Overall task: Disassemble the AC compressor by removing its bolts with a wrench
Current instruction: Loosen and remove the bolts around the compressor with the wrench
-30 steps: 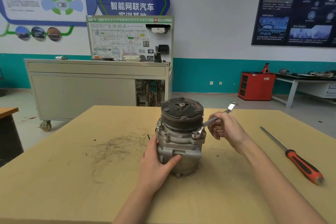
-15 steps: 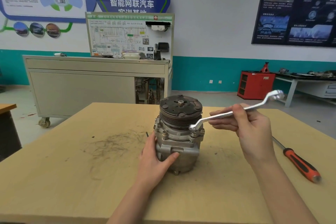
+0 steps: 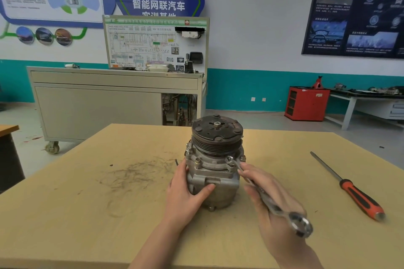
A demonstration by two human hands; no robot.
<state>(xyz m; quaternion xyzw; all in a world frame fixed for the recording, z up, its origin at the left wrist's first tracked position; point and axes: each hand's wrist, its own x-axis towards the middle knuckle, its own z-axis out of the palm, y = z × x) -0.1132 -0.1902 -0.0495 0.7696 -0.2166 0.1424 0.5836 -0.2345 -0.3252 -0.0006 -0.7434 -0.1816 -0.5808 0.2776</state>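
A grey AC compressor [image 3: 215, 172] stands upright on the wooden table [image 3: 87, 214], its dark pulley and clutch plate on top. Several bolts ring its upper flange. My left hand [image 3: 185, 194] grips the left side of the housing, thumb across the front. My right hand [image 3: 271, 201] holds a silver ring wrench [image 3: 264, 196] by its shank. The far ring end sits at a bolt [image 3: 229, 160] on the flange's front right. The near ring end sticks out past my hand toward me.
A screwdriver [image 3: 349, 190] with an orange and black handle lies on the table to the right. Dark scuff marks cover the table left of the compressor. Beyond the table stand a wheeled training bench [image 3: 98, 102], a red cabinet [image 3: 306, 102] and a side workbench.
My right hand has swung the wrench from pointing away to the right round to pointing toward me, its far end staying at the flange. My left hand stays on the housing.
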